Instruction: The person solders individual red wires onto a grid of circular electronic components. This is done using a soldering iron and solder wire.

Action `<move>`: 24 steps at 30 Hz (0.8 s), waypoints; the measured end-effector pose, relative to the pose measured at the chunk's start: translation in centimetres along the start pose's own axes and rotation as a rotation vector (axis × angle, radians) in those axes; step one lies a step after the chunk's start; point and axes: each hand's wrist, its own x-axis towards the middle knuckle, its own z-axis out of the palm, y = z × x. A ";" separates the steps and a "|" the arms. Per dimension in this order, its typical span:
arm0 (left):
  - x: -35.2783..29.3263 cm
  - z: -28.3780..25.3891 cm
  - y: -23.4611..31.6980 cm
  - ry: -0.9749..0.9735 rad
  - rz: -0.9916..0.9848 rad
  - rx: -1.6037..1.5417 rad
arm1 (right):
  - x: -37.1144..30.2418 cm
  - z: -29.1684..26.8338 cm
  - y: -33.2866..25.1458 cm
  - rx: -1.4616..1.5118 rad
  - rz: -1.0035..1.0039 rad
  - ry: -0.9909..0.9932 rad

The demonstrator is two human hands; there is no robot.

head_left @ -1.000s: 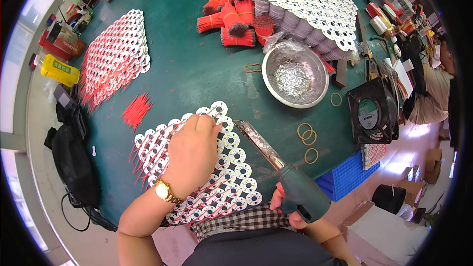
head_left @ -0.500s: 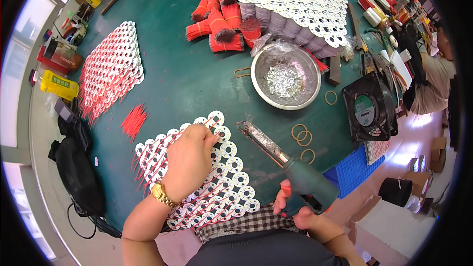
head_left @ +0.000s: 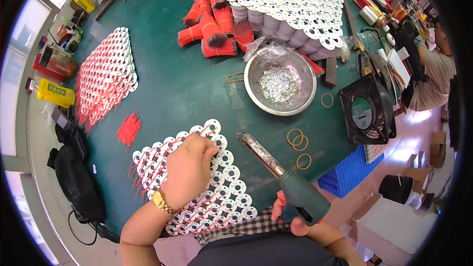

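In my right hand point(head_left: 288, 214) is a dark green soldering gun point(head_left: 304, 194) with a red trigger and a metal barrel; its tip points up and left, apart from the boards. My left hand point(head_left: 189, 167), a gold watch on its wrist, is closed in a pinch over a sheet of round white circuit boards point(head_left: 231, 172). What its fingertips hold is too small to make out. Thin red wires point(head_left: 143, 165) lie slantwise across many of these boards. Left of the sheet is a small pile of loose red wires point(head_left: 129, 129).
A metal bowl point(head_left: 251, 93) with silvery bits stands beyond the gun. Behind it are bundled red wires point(head_left: 219, 47) and stacked board sheets point(head_left: 290, 0). Wired boards point(head_left: 106, 74) lie far left. Rubber bands point(head_left: 304, 161) and a black fan point(head_left: 367, 111) sit right. Another person point(head_left: 433, 79) is at far right.
The whole view has shifted slightly. The soldering gun has moved a little left and down. My left hand stays pinched over the boards.
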 end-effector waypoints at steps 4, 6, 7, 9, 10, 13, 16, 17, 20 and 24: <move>0.9 -1.6 -0.9 -0.178 -0.136 -0.298 | -0.7 -0.4 0.9 -0.057 -0.002 -0.037; 0.8 -1.6 -1.5 -0.260 -0.185 -0.447 | -0.7 -0.6 1.7 -0.057 -0.046 -0.073; 0.7 -1.3 -1.3 -0.257 -0.185 -0.440 | -0.6 -0.7 2.0 -0.054 -0.086 -0.106; 0.5 -0.2 -0.4 -0.064 -0.075 -0.259 | -0.5 -0.9 1.8 -0.065 -0.098 -0.118; 0.4 0.2 -0.6 -0.021 0.016 -0.166 | -0.5 -1.0 1.6 -0.079 -0.104 -0.128; 0.4 0.3 -0.7 0.037 0.062 -0.175 | -0.7 -1.3 0.6 -0.035 0.017 -0.107; 0.3 0.2 -0.7 0.053 0.092 -0.160 | -1.3 -2.0 0.5 -0.106 0.066 -0.099; 0.3 0.2 -0.6 0.054 0.091 -0.164 | -1.4 -2.3 0.7 -0.110 0.067 -0.098; 0.2 0.4 -0.4 0.063 0.086 -0.117 | -1.7 -3.0 1.2 -0.141 0.123 -0.078; 0.2 0.6 -0.5 0.068 0.101 -0.073 | -1.9 -3.2 1.0 -0.344 0.180 -0.066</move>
